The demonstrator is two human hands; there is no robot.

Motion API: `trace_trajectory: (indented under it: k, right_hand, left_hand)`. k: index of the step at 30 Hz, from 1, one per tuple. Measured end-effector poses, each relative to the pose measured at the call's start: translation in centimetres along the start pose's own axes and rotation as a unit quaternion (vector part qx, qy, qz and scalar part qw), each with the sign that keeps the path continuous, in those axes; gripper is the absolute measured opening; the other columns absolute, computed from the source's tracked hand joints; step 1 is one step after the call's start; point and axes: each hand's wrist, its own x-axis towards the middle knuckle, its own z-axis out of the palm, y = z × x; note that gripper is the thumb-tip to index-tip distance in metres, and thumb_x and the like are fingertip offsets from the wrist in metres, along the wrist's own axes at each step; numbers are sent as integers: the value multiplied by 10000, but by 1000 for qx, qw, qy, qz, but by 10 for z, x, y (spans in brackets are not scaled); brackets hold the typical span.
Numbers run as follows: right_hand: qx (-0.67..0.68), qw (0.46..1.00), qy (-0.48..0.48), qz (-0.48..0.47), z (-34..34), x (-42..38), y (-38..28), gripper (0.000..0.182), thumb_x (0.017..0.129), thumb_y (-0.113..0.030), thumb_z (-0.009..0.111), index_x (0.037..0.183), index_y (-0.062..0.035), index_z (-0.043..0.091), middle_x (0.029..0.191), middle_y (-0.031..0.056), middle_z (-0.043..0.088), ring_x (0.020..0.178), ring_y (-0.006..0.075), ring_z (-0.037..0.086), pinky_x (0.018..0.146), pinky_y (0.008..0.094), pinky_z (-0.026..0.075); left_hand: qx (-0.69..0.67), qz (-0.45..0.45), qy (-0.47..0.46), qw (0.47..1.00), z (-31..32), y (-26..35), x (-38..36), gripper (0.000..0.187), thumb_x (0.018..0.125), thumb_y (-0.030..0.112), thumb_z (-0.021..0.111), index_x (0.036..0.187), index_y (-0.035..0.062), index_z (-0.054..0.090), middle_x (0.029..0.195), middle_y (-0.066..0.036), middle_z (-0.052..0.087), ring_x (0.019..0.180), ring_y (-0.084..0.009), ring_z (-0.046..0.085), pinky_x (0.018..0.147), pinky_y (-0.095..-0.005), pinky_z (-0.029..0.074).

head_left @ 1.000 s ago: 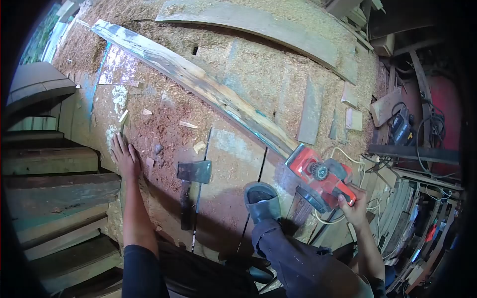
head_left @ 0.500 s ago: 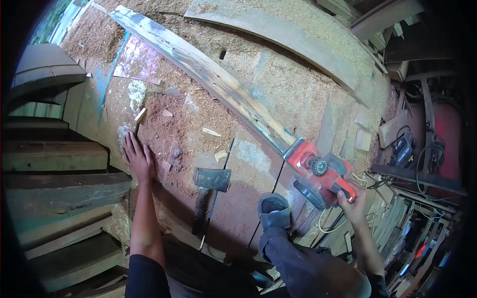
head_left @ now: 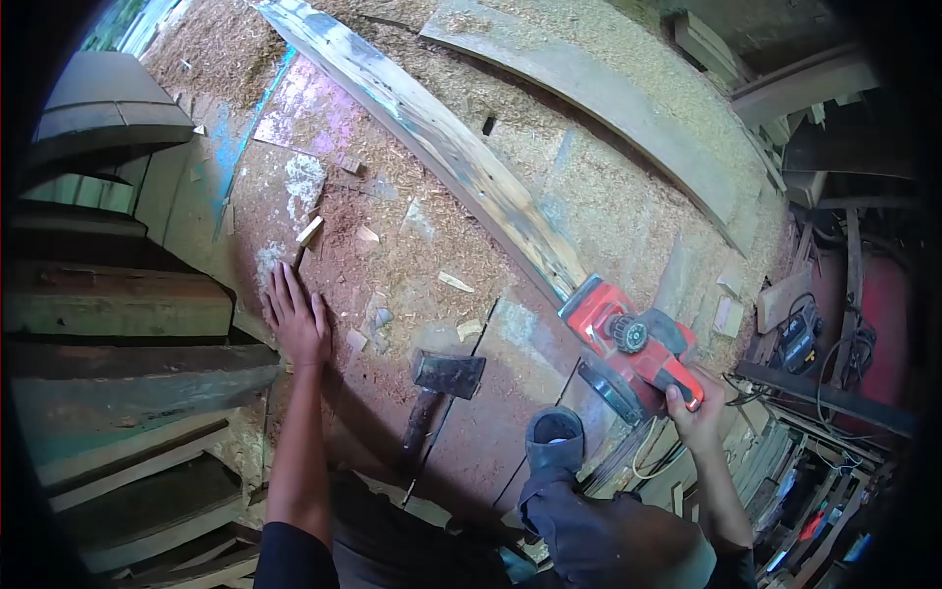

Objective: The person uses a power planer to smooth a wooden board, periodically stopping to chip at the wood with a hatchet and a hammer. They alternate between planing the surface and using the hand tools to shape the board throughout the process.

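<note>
right hand (head_left: pixel 699 417) wraps the rear handle of the red planer (head_left: pixel 633 344) at four o'clock, sitting on the plank (head_left: pixel 442 137); looks heavy, rigid. left hand (head_left: pixel 297 319) flat, open on the sawdusty floor (head_left: pixel 412 245).

Hands: two, left hand (head_left: pixel 297 324) at 9 o'clock, right hand (head_left: pixel 699 416) at 4 o'clock. Electric planer (head_left: pixel 633 346): one, red. Hatchet (head_left: pixel 439 389): one, at 6 o'clock. Long planks: two, weathered plank (head_left: pixel 432 133) and curved plank (head_left: pixel 628 108) at 12 o'clock. Sandal (head_left: pixel 555 438): one.
</note>
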Motion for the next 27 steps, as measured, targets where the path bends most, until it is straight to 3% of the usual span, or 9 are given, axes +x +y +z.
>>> trace_trajectory:
  k: [10,27]
  right_hand:
    - [-21,999,22,-22,26,40,-45,210,796,-158,684,850,40,636,669,103,535,598,209,515,585,312,414]
    - [10,999,43,27,50,83,-88,209,845,-149,662,911,49,657,707,104,572,626,174,532,597,308,416]
  left_hand:
    - [-4,-7,-18,1000,-8,2,3,632,970,332,420,1512,58,246,1573,-126,247,1467,-276,196,1175,-472,149]
    - [-10,-20,-43,999,-13,2,3,656,948,343,459,1504,52,268,1565,-112,270,1459,-288,214,1180,-476,147]
